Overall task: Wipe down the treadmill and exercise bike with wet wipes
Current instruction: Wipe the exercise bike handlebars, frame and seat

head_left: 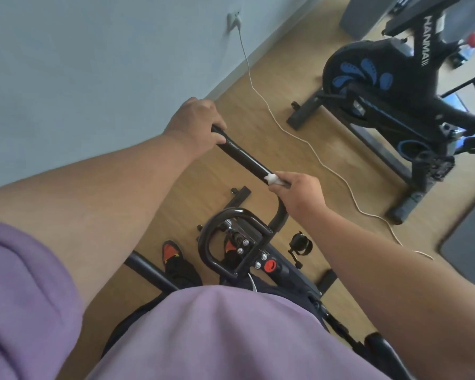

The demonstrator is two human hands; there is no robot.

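Note:
Directly below me is a black exercise bike; its handlebar point(244, 157) runs diagonally from upper left to lower right. My left hand point(195, 124) is closed around the bar's far left end. My right hand point(296, 193) holds a crumpled white wet wipe point(272, 179) pressed around the bar near its bend. The bike's looped centre grip point(211, 242) and red knob point(271, 266) sit beneath my hands. A second black bike with blue markings point(373, 78) stands at the upper right.
A white cable point(324, 165) trails from a wall socket point(235, 19) across the wooden floor between the two bikes. A dark mat point(466, 242) lies at the right edge. The pale blue wall fills the left. My shoes point(172, 252) stand by the bike's frame.

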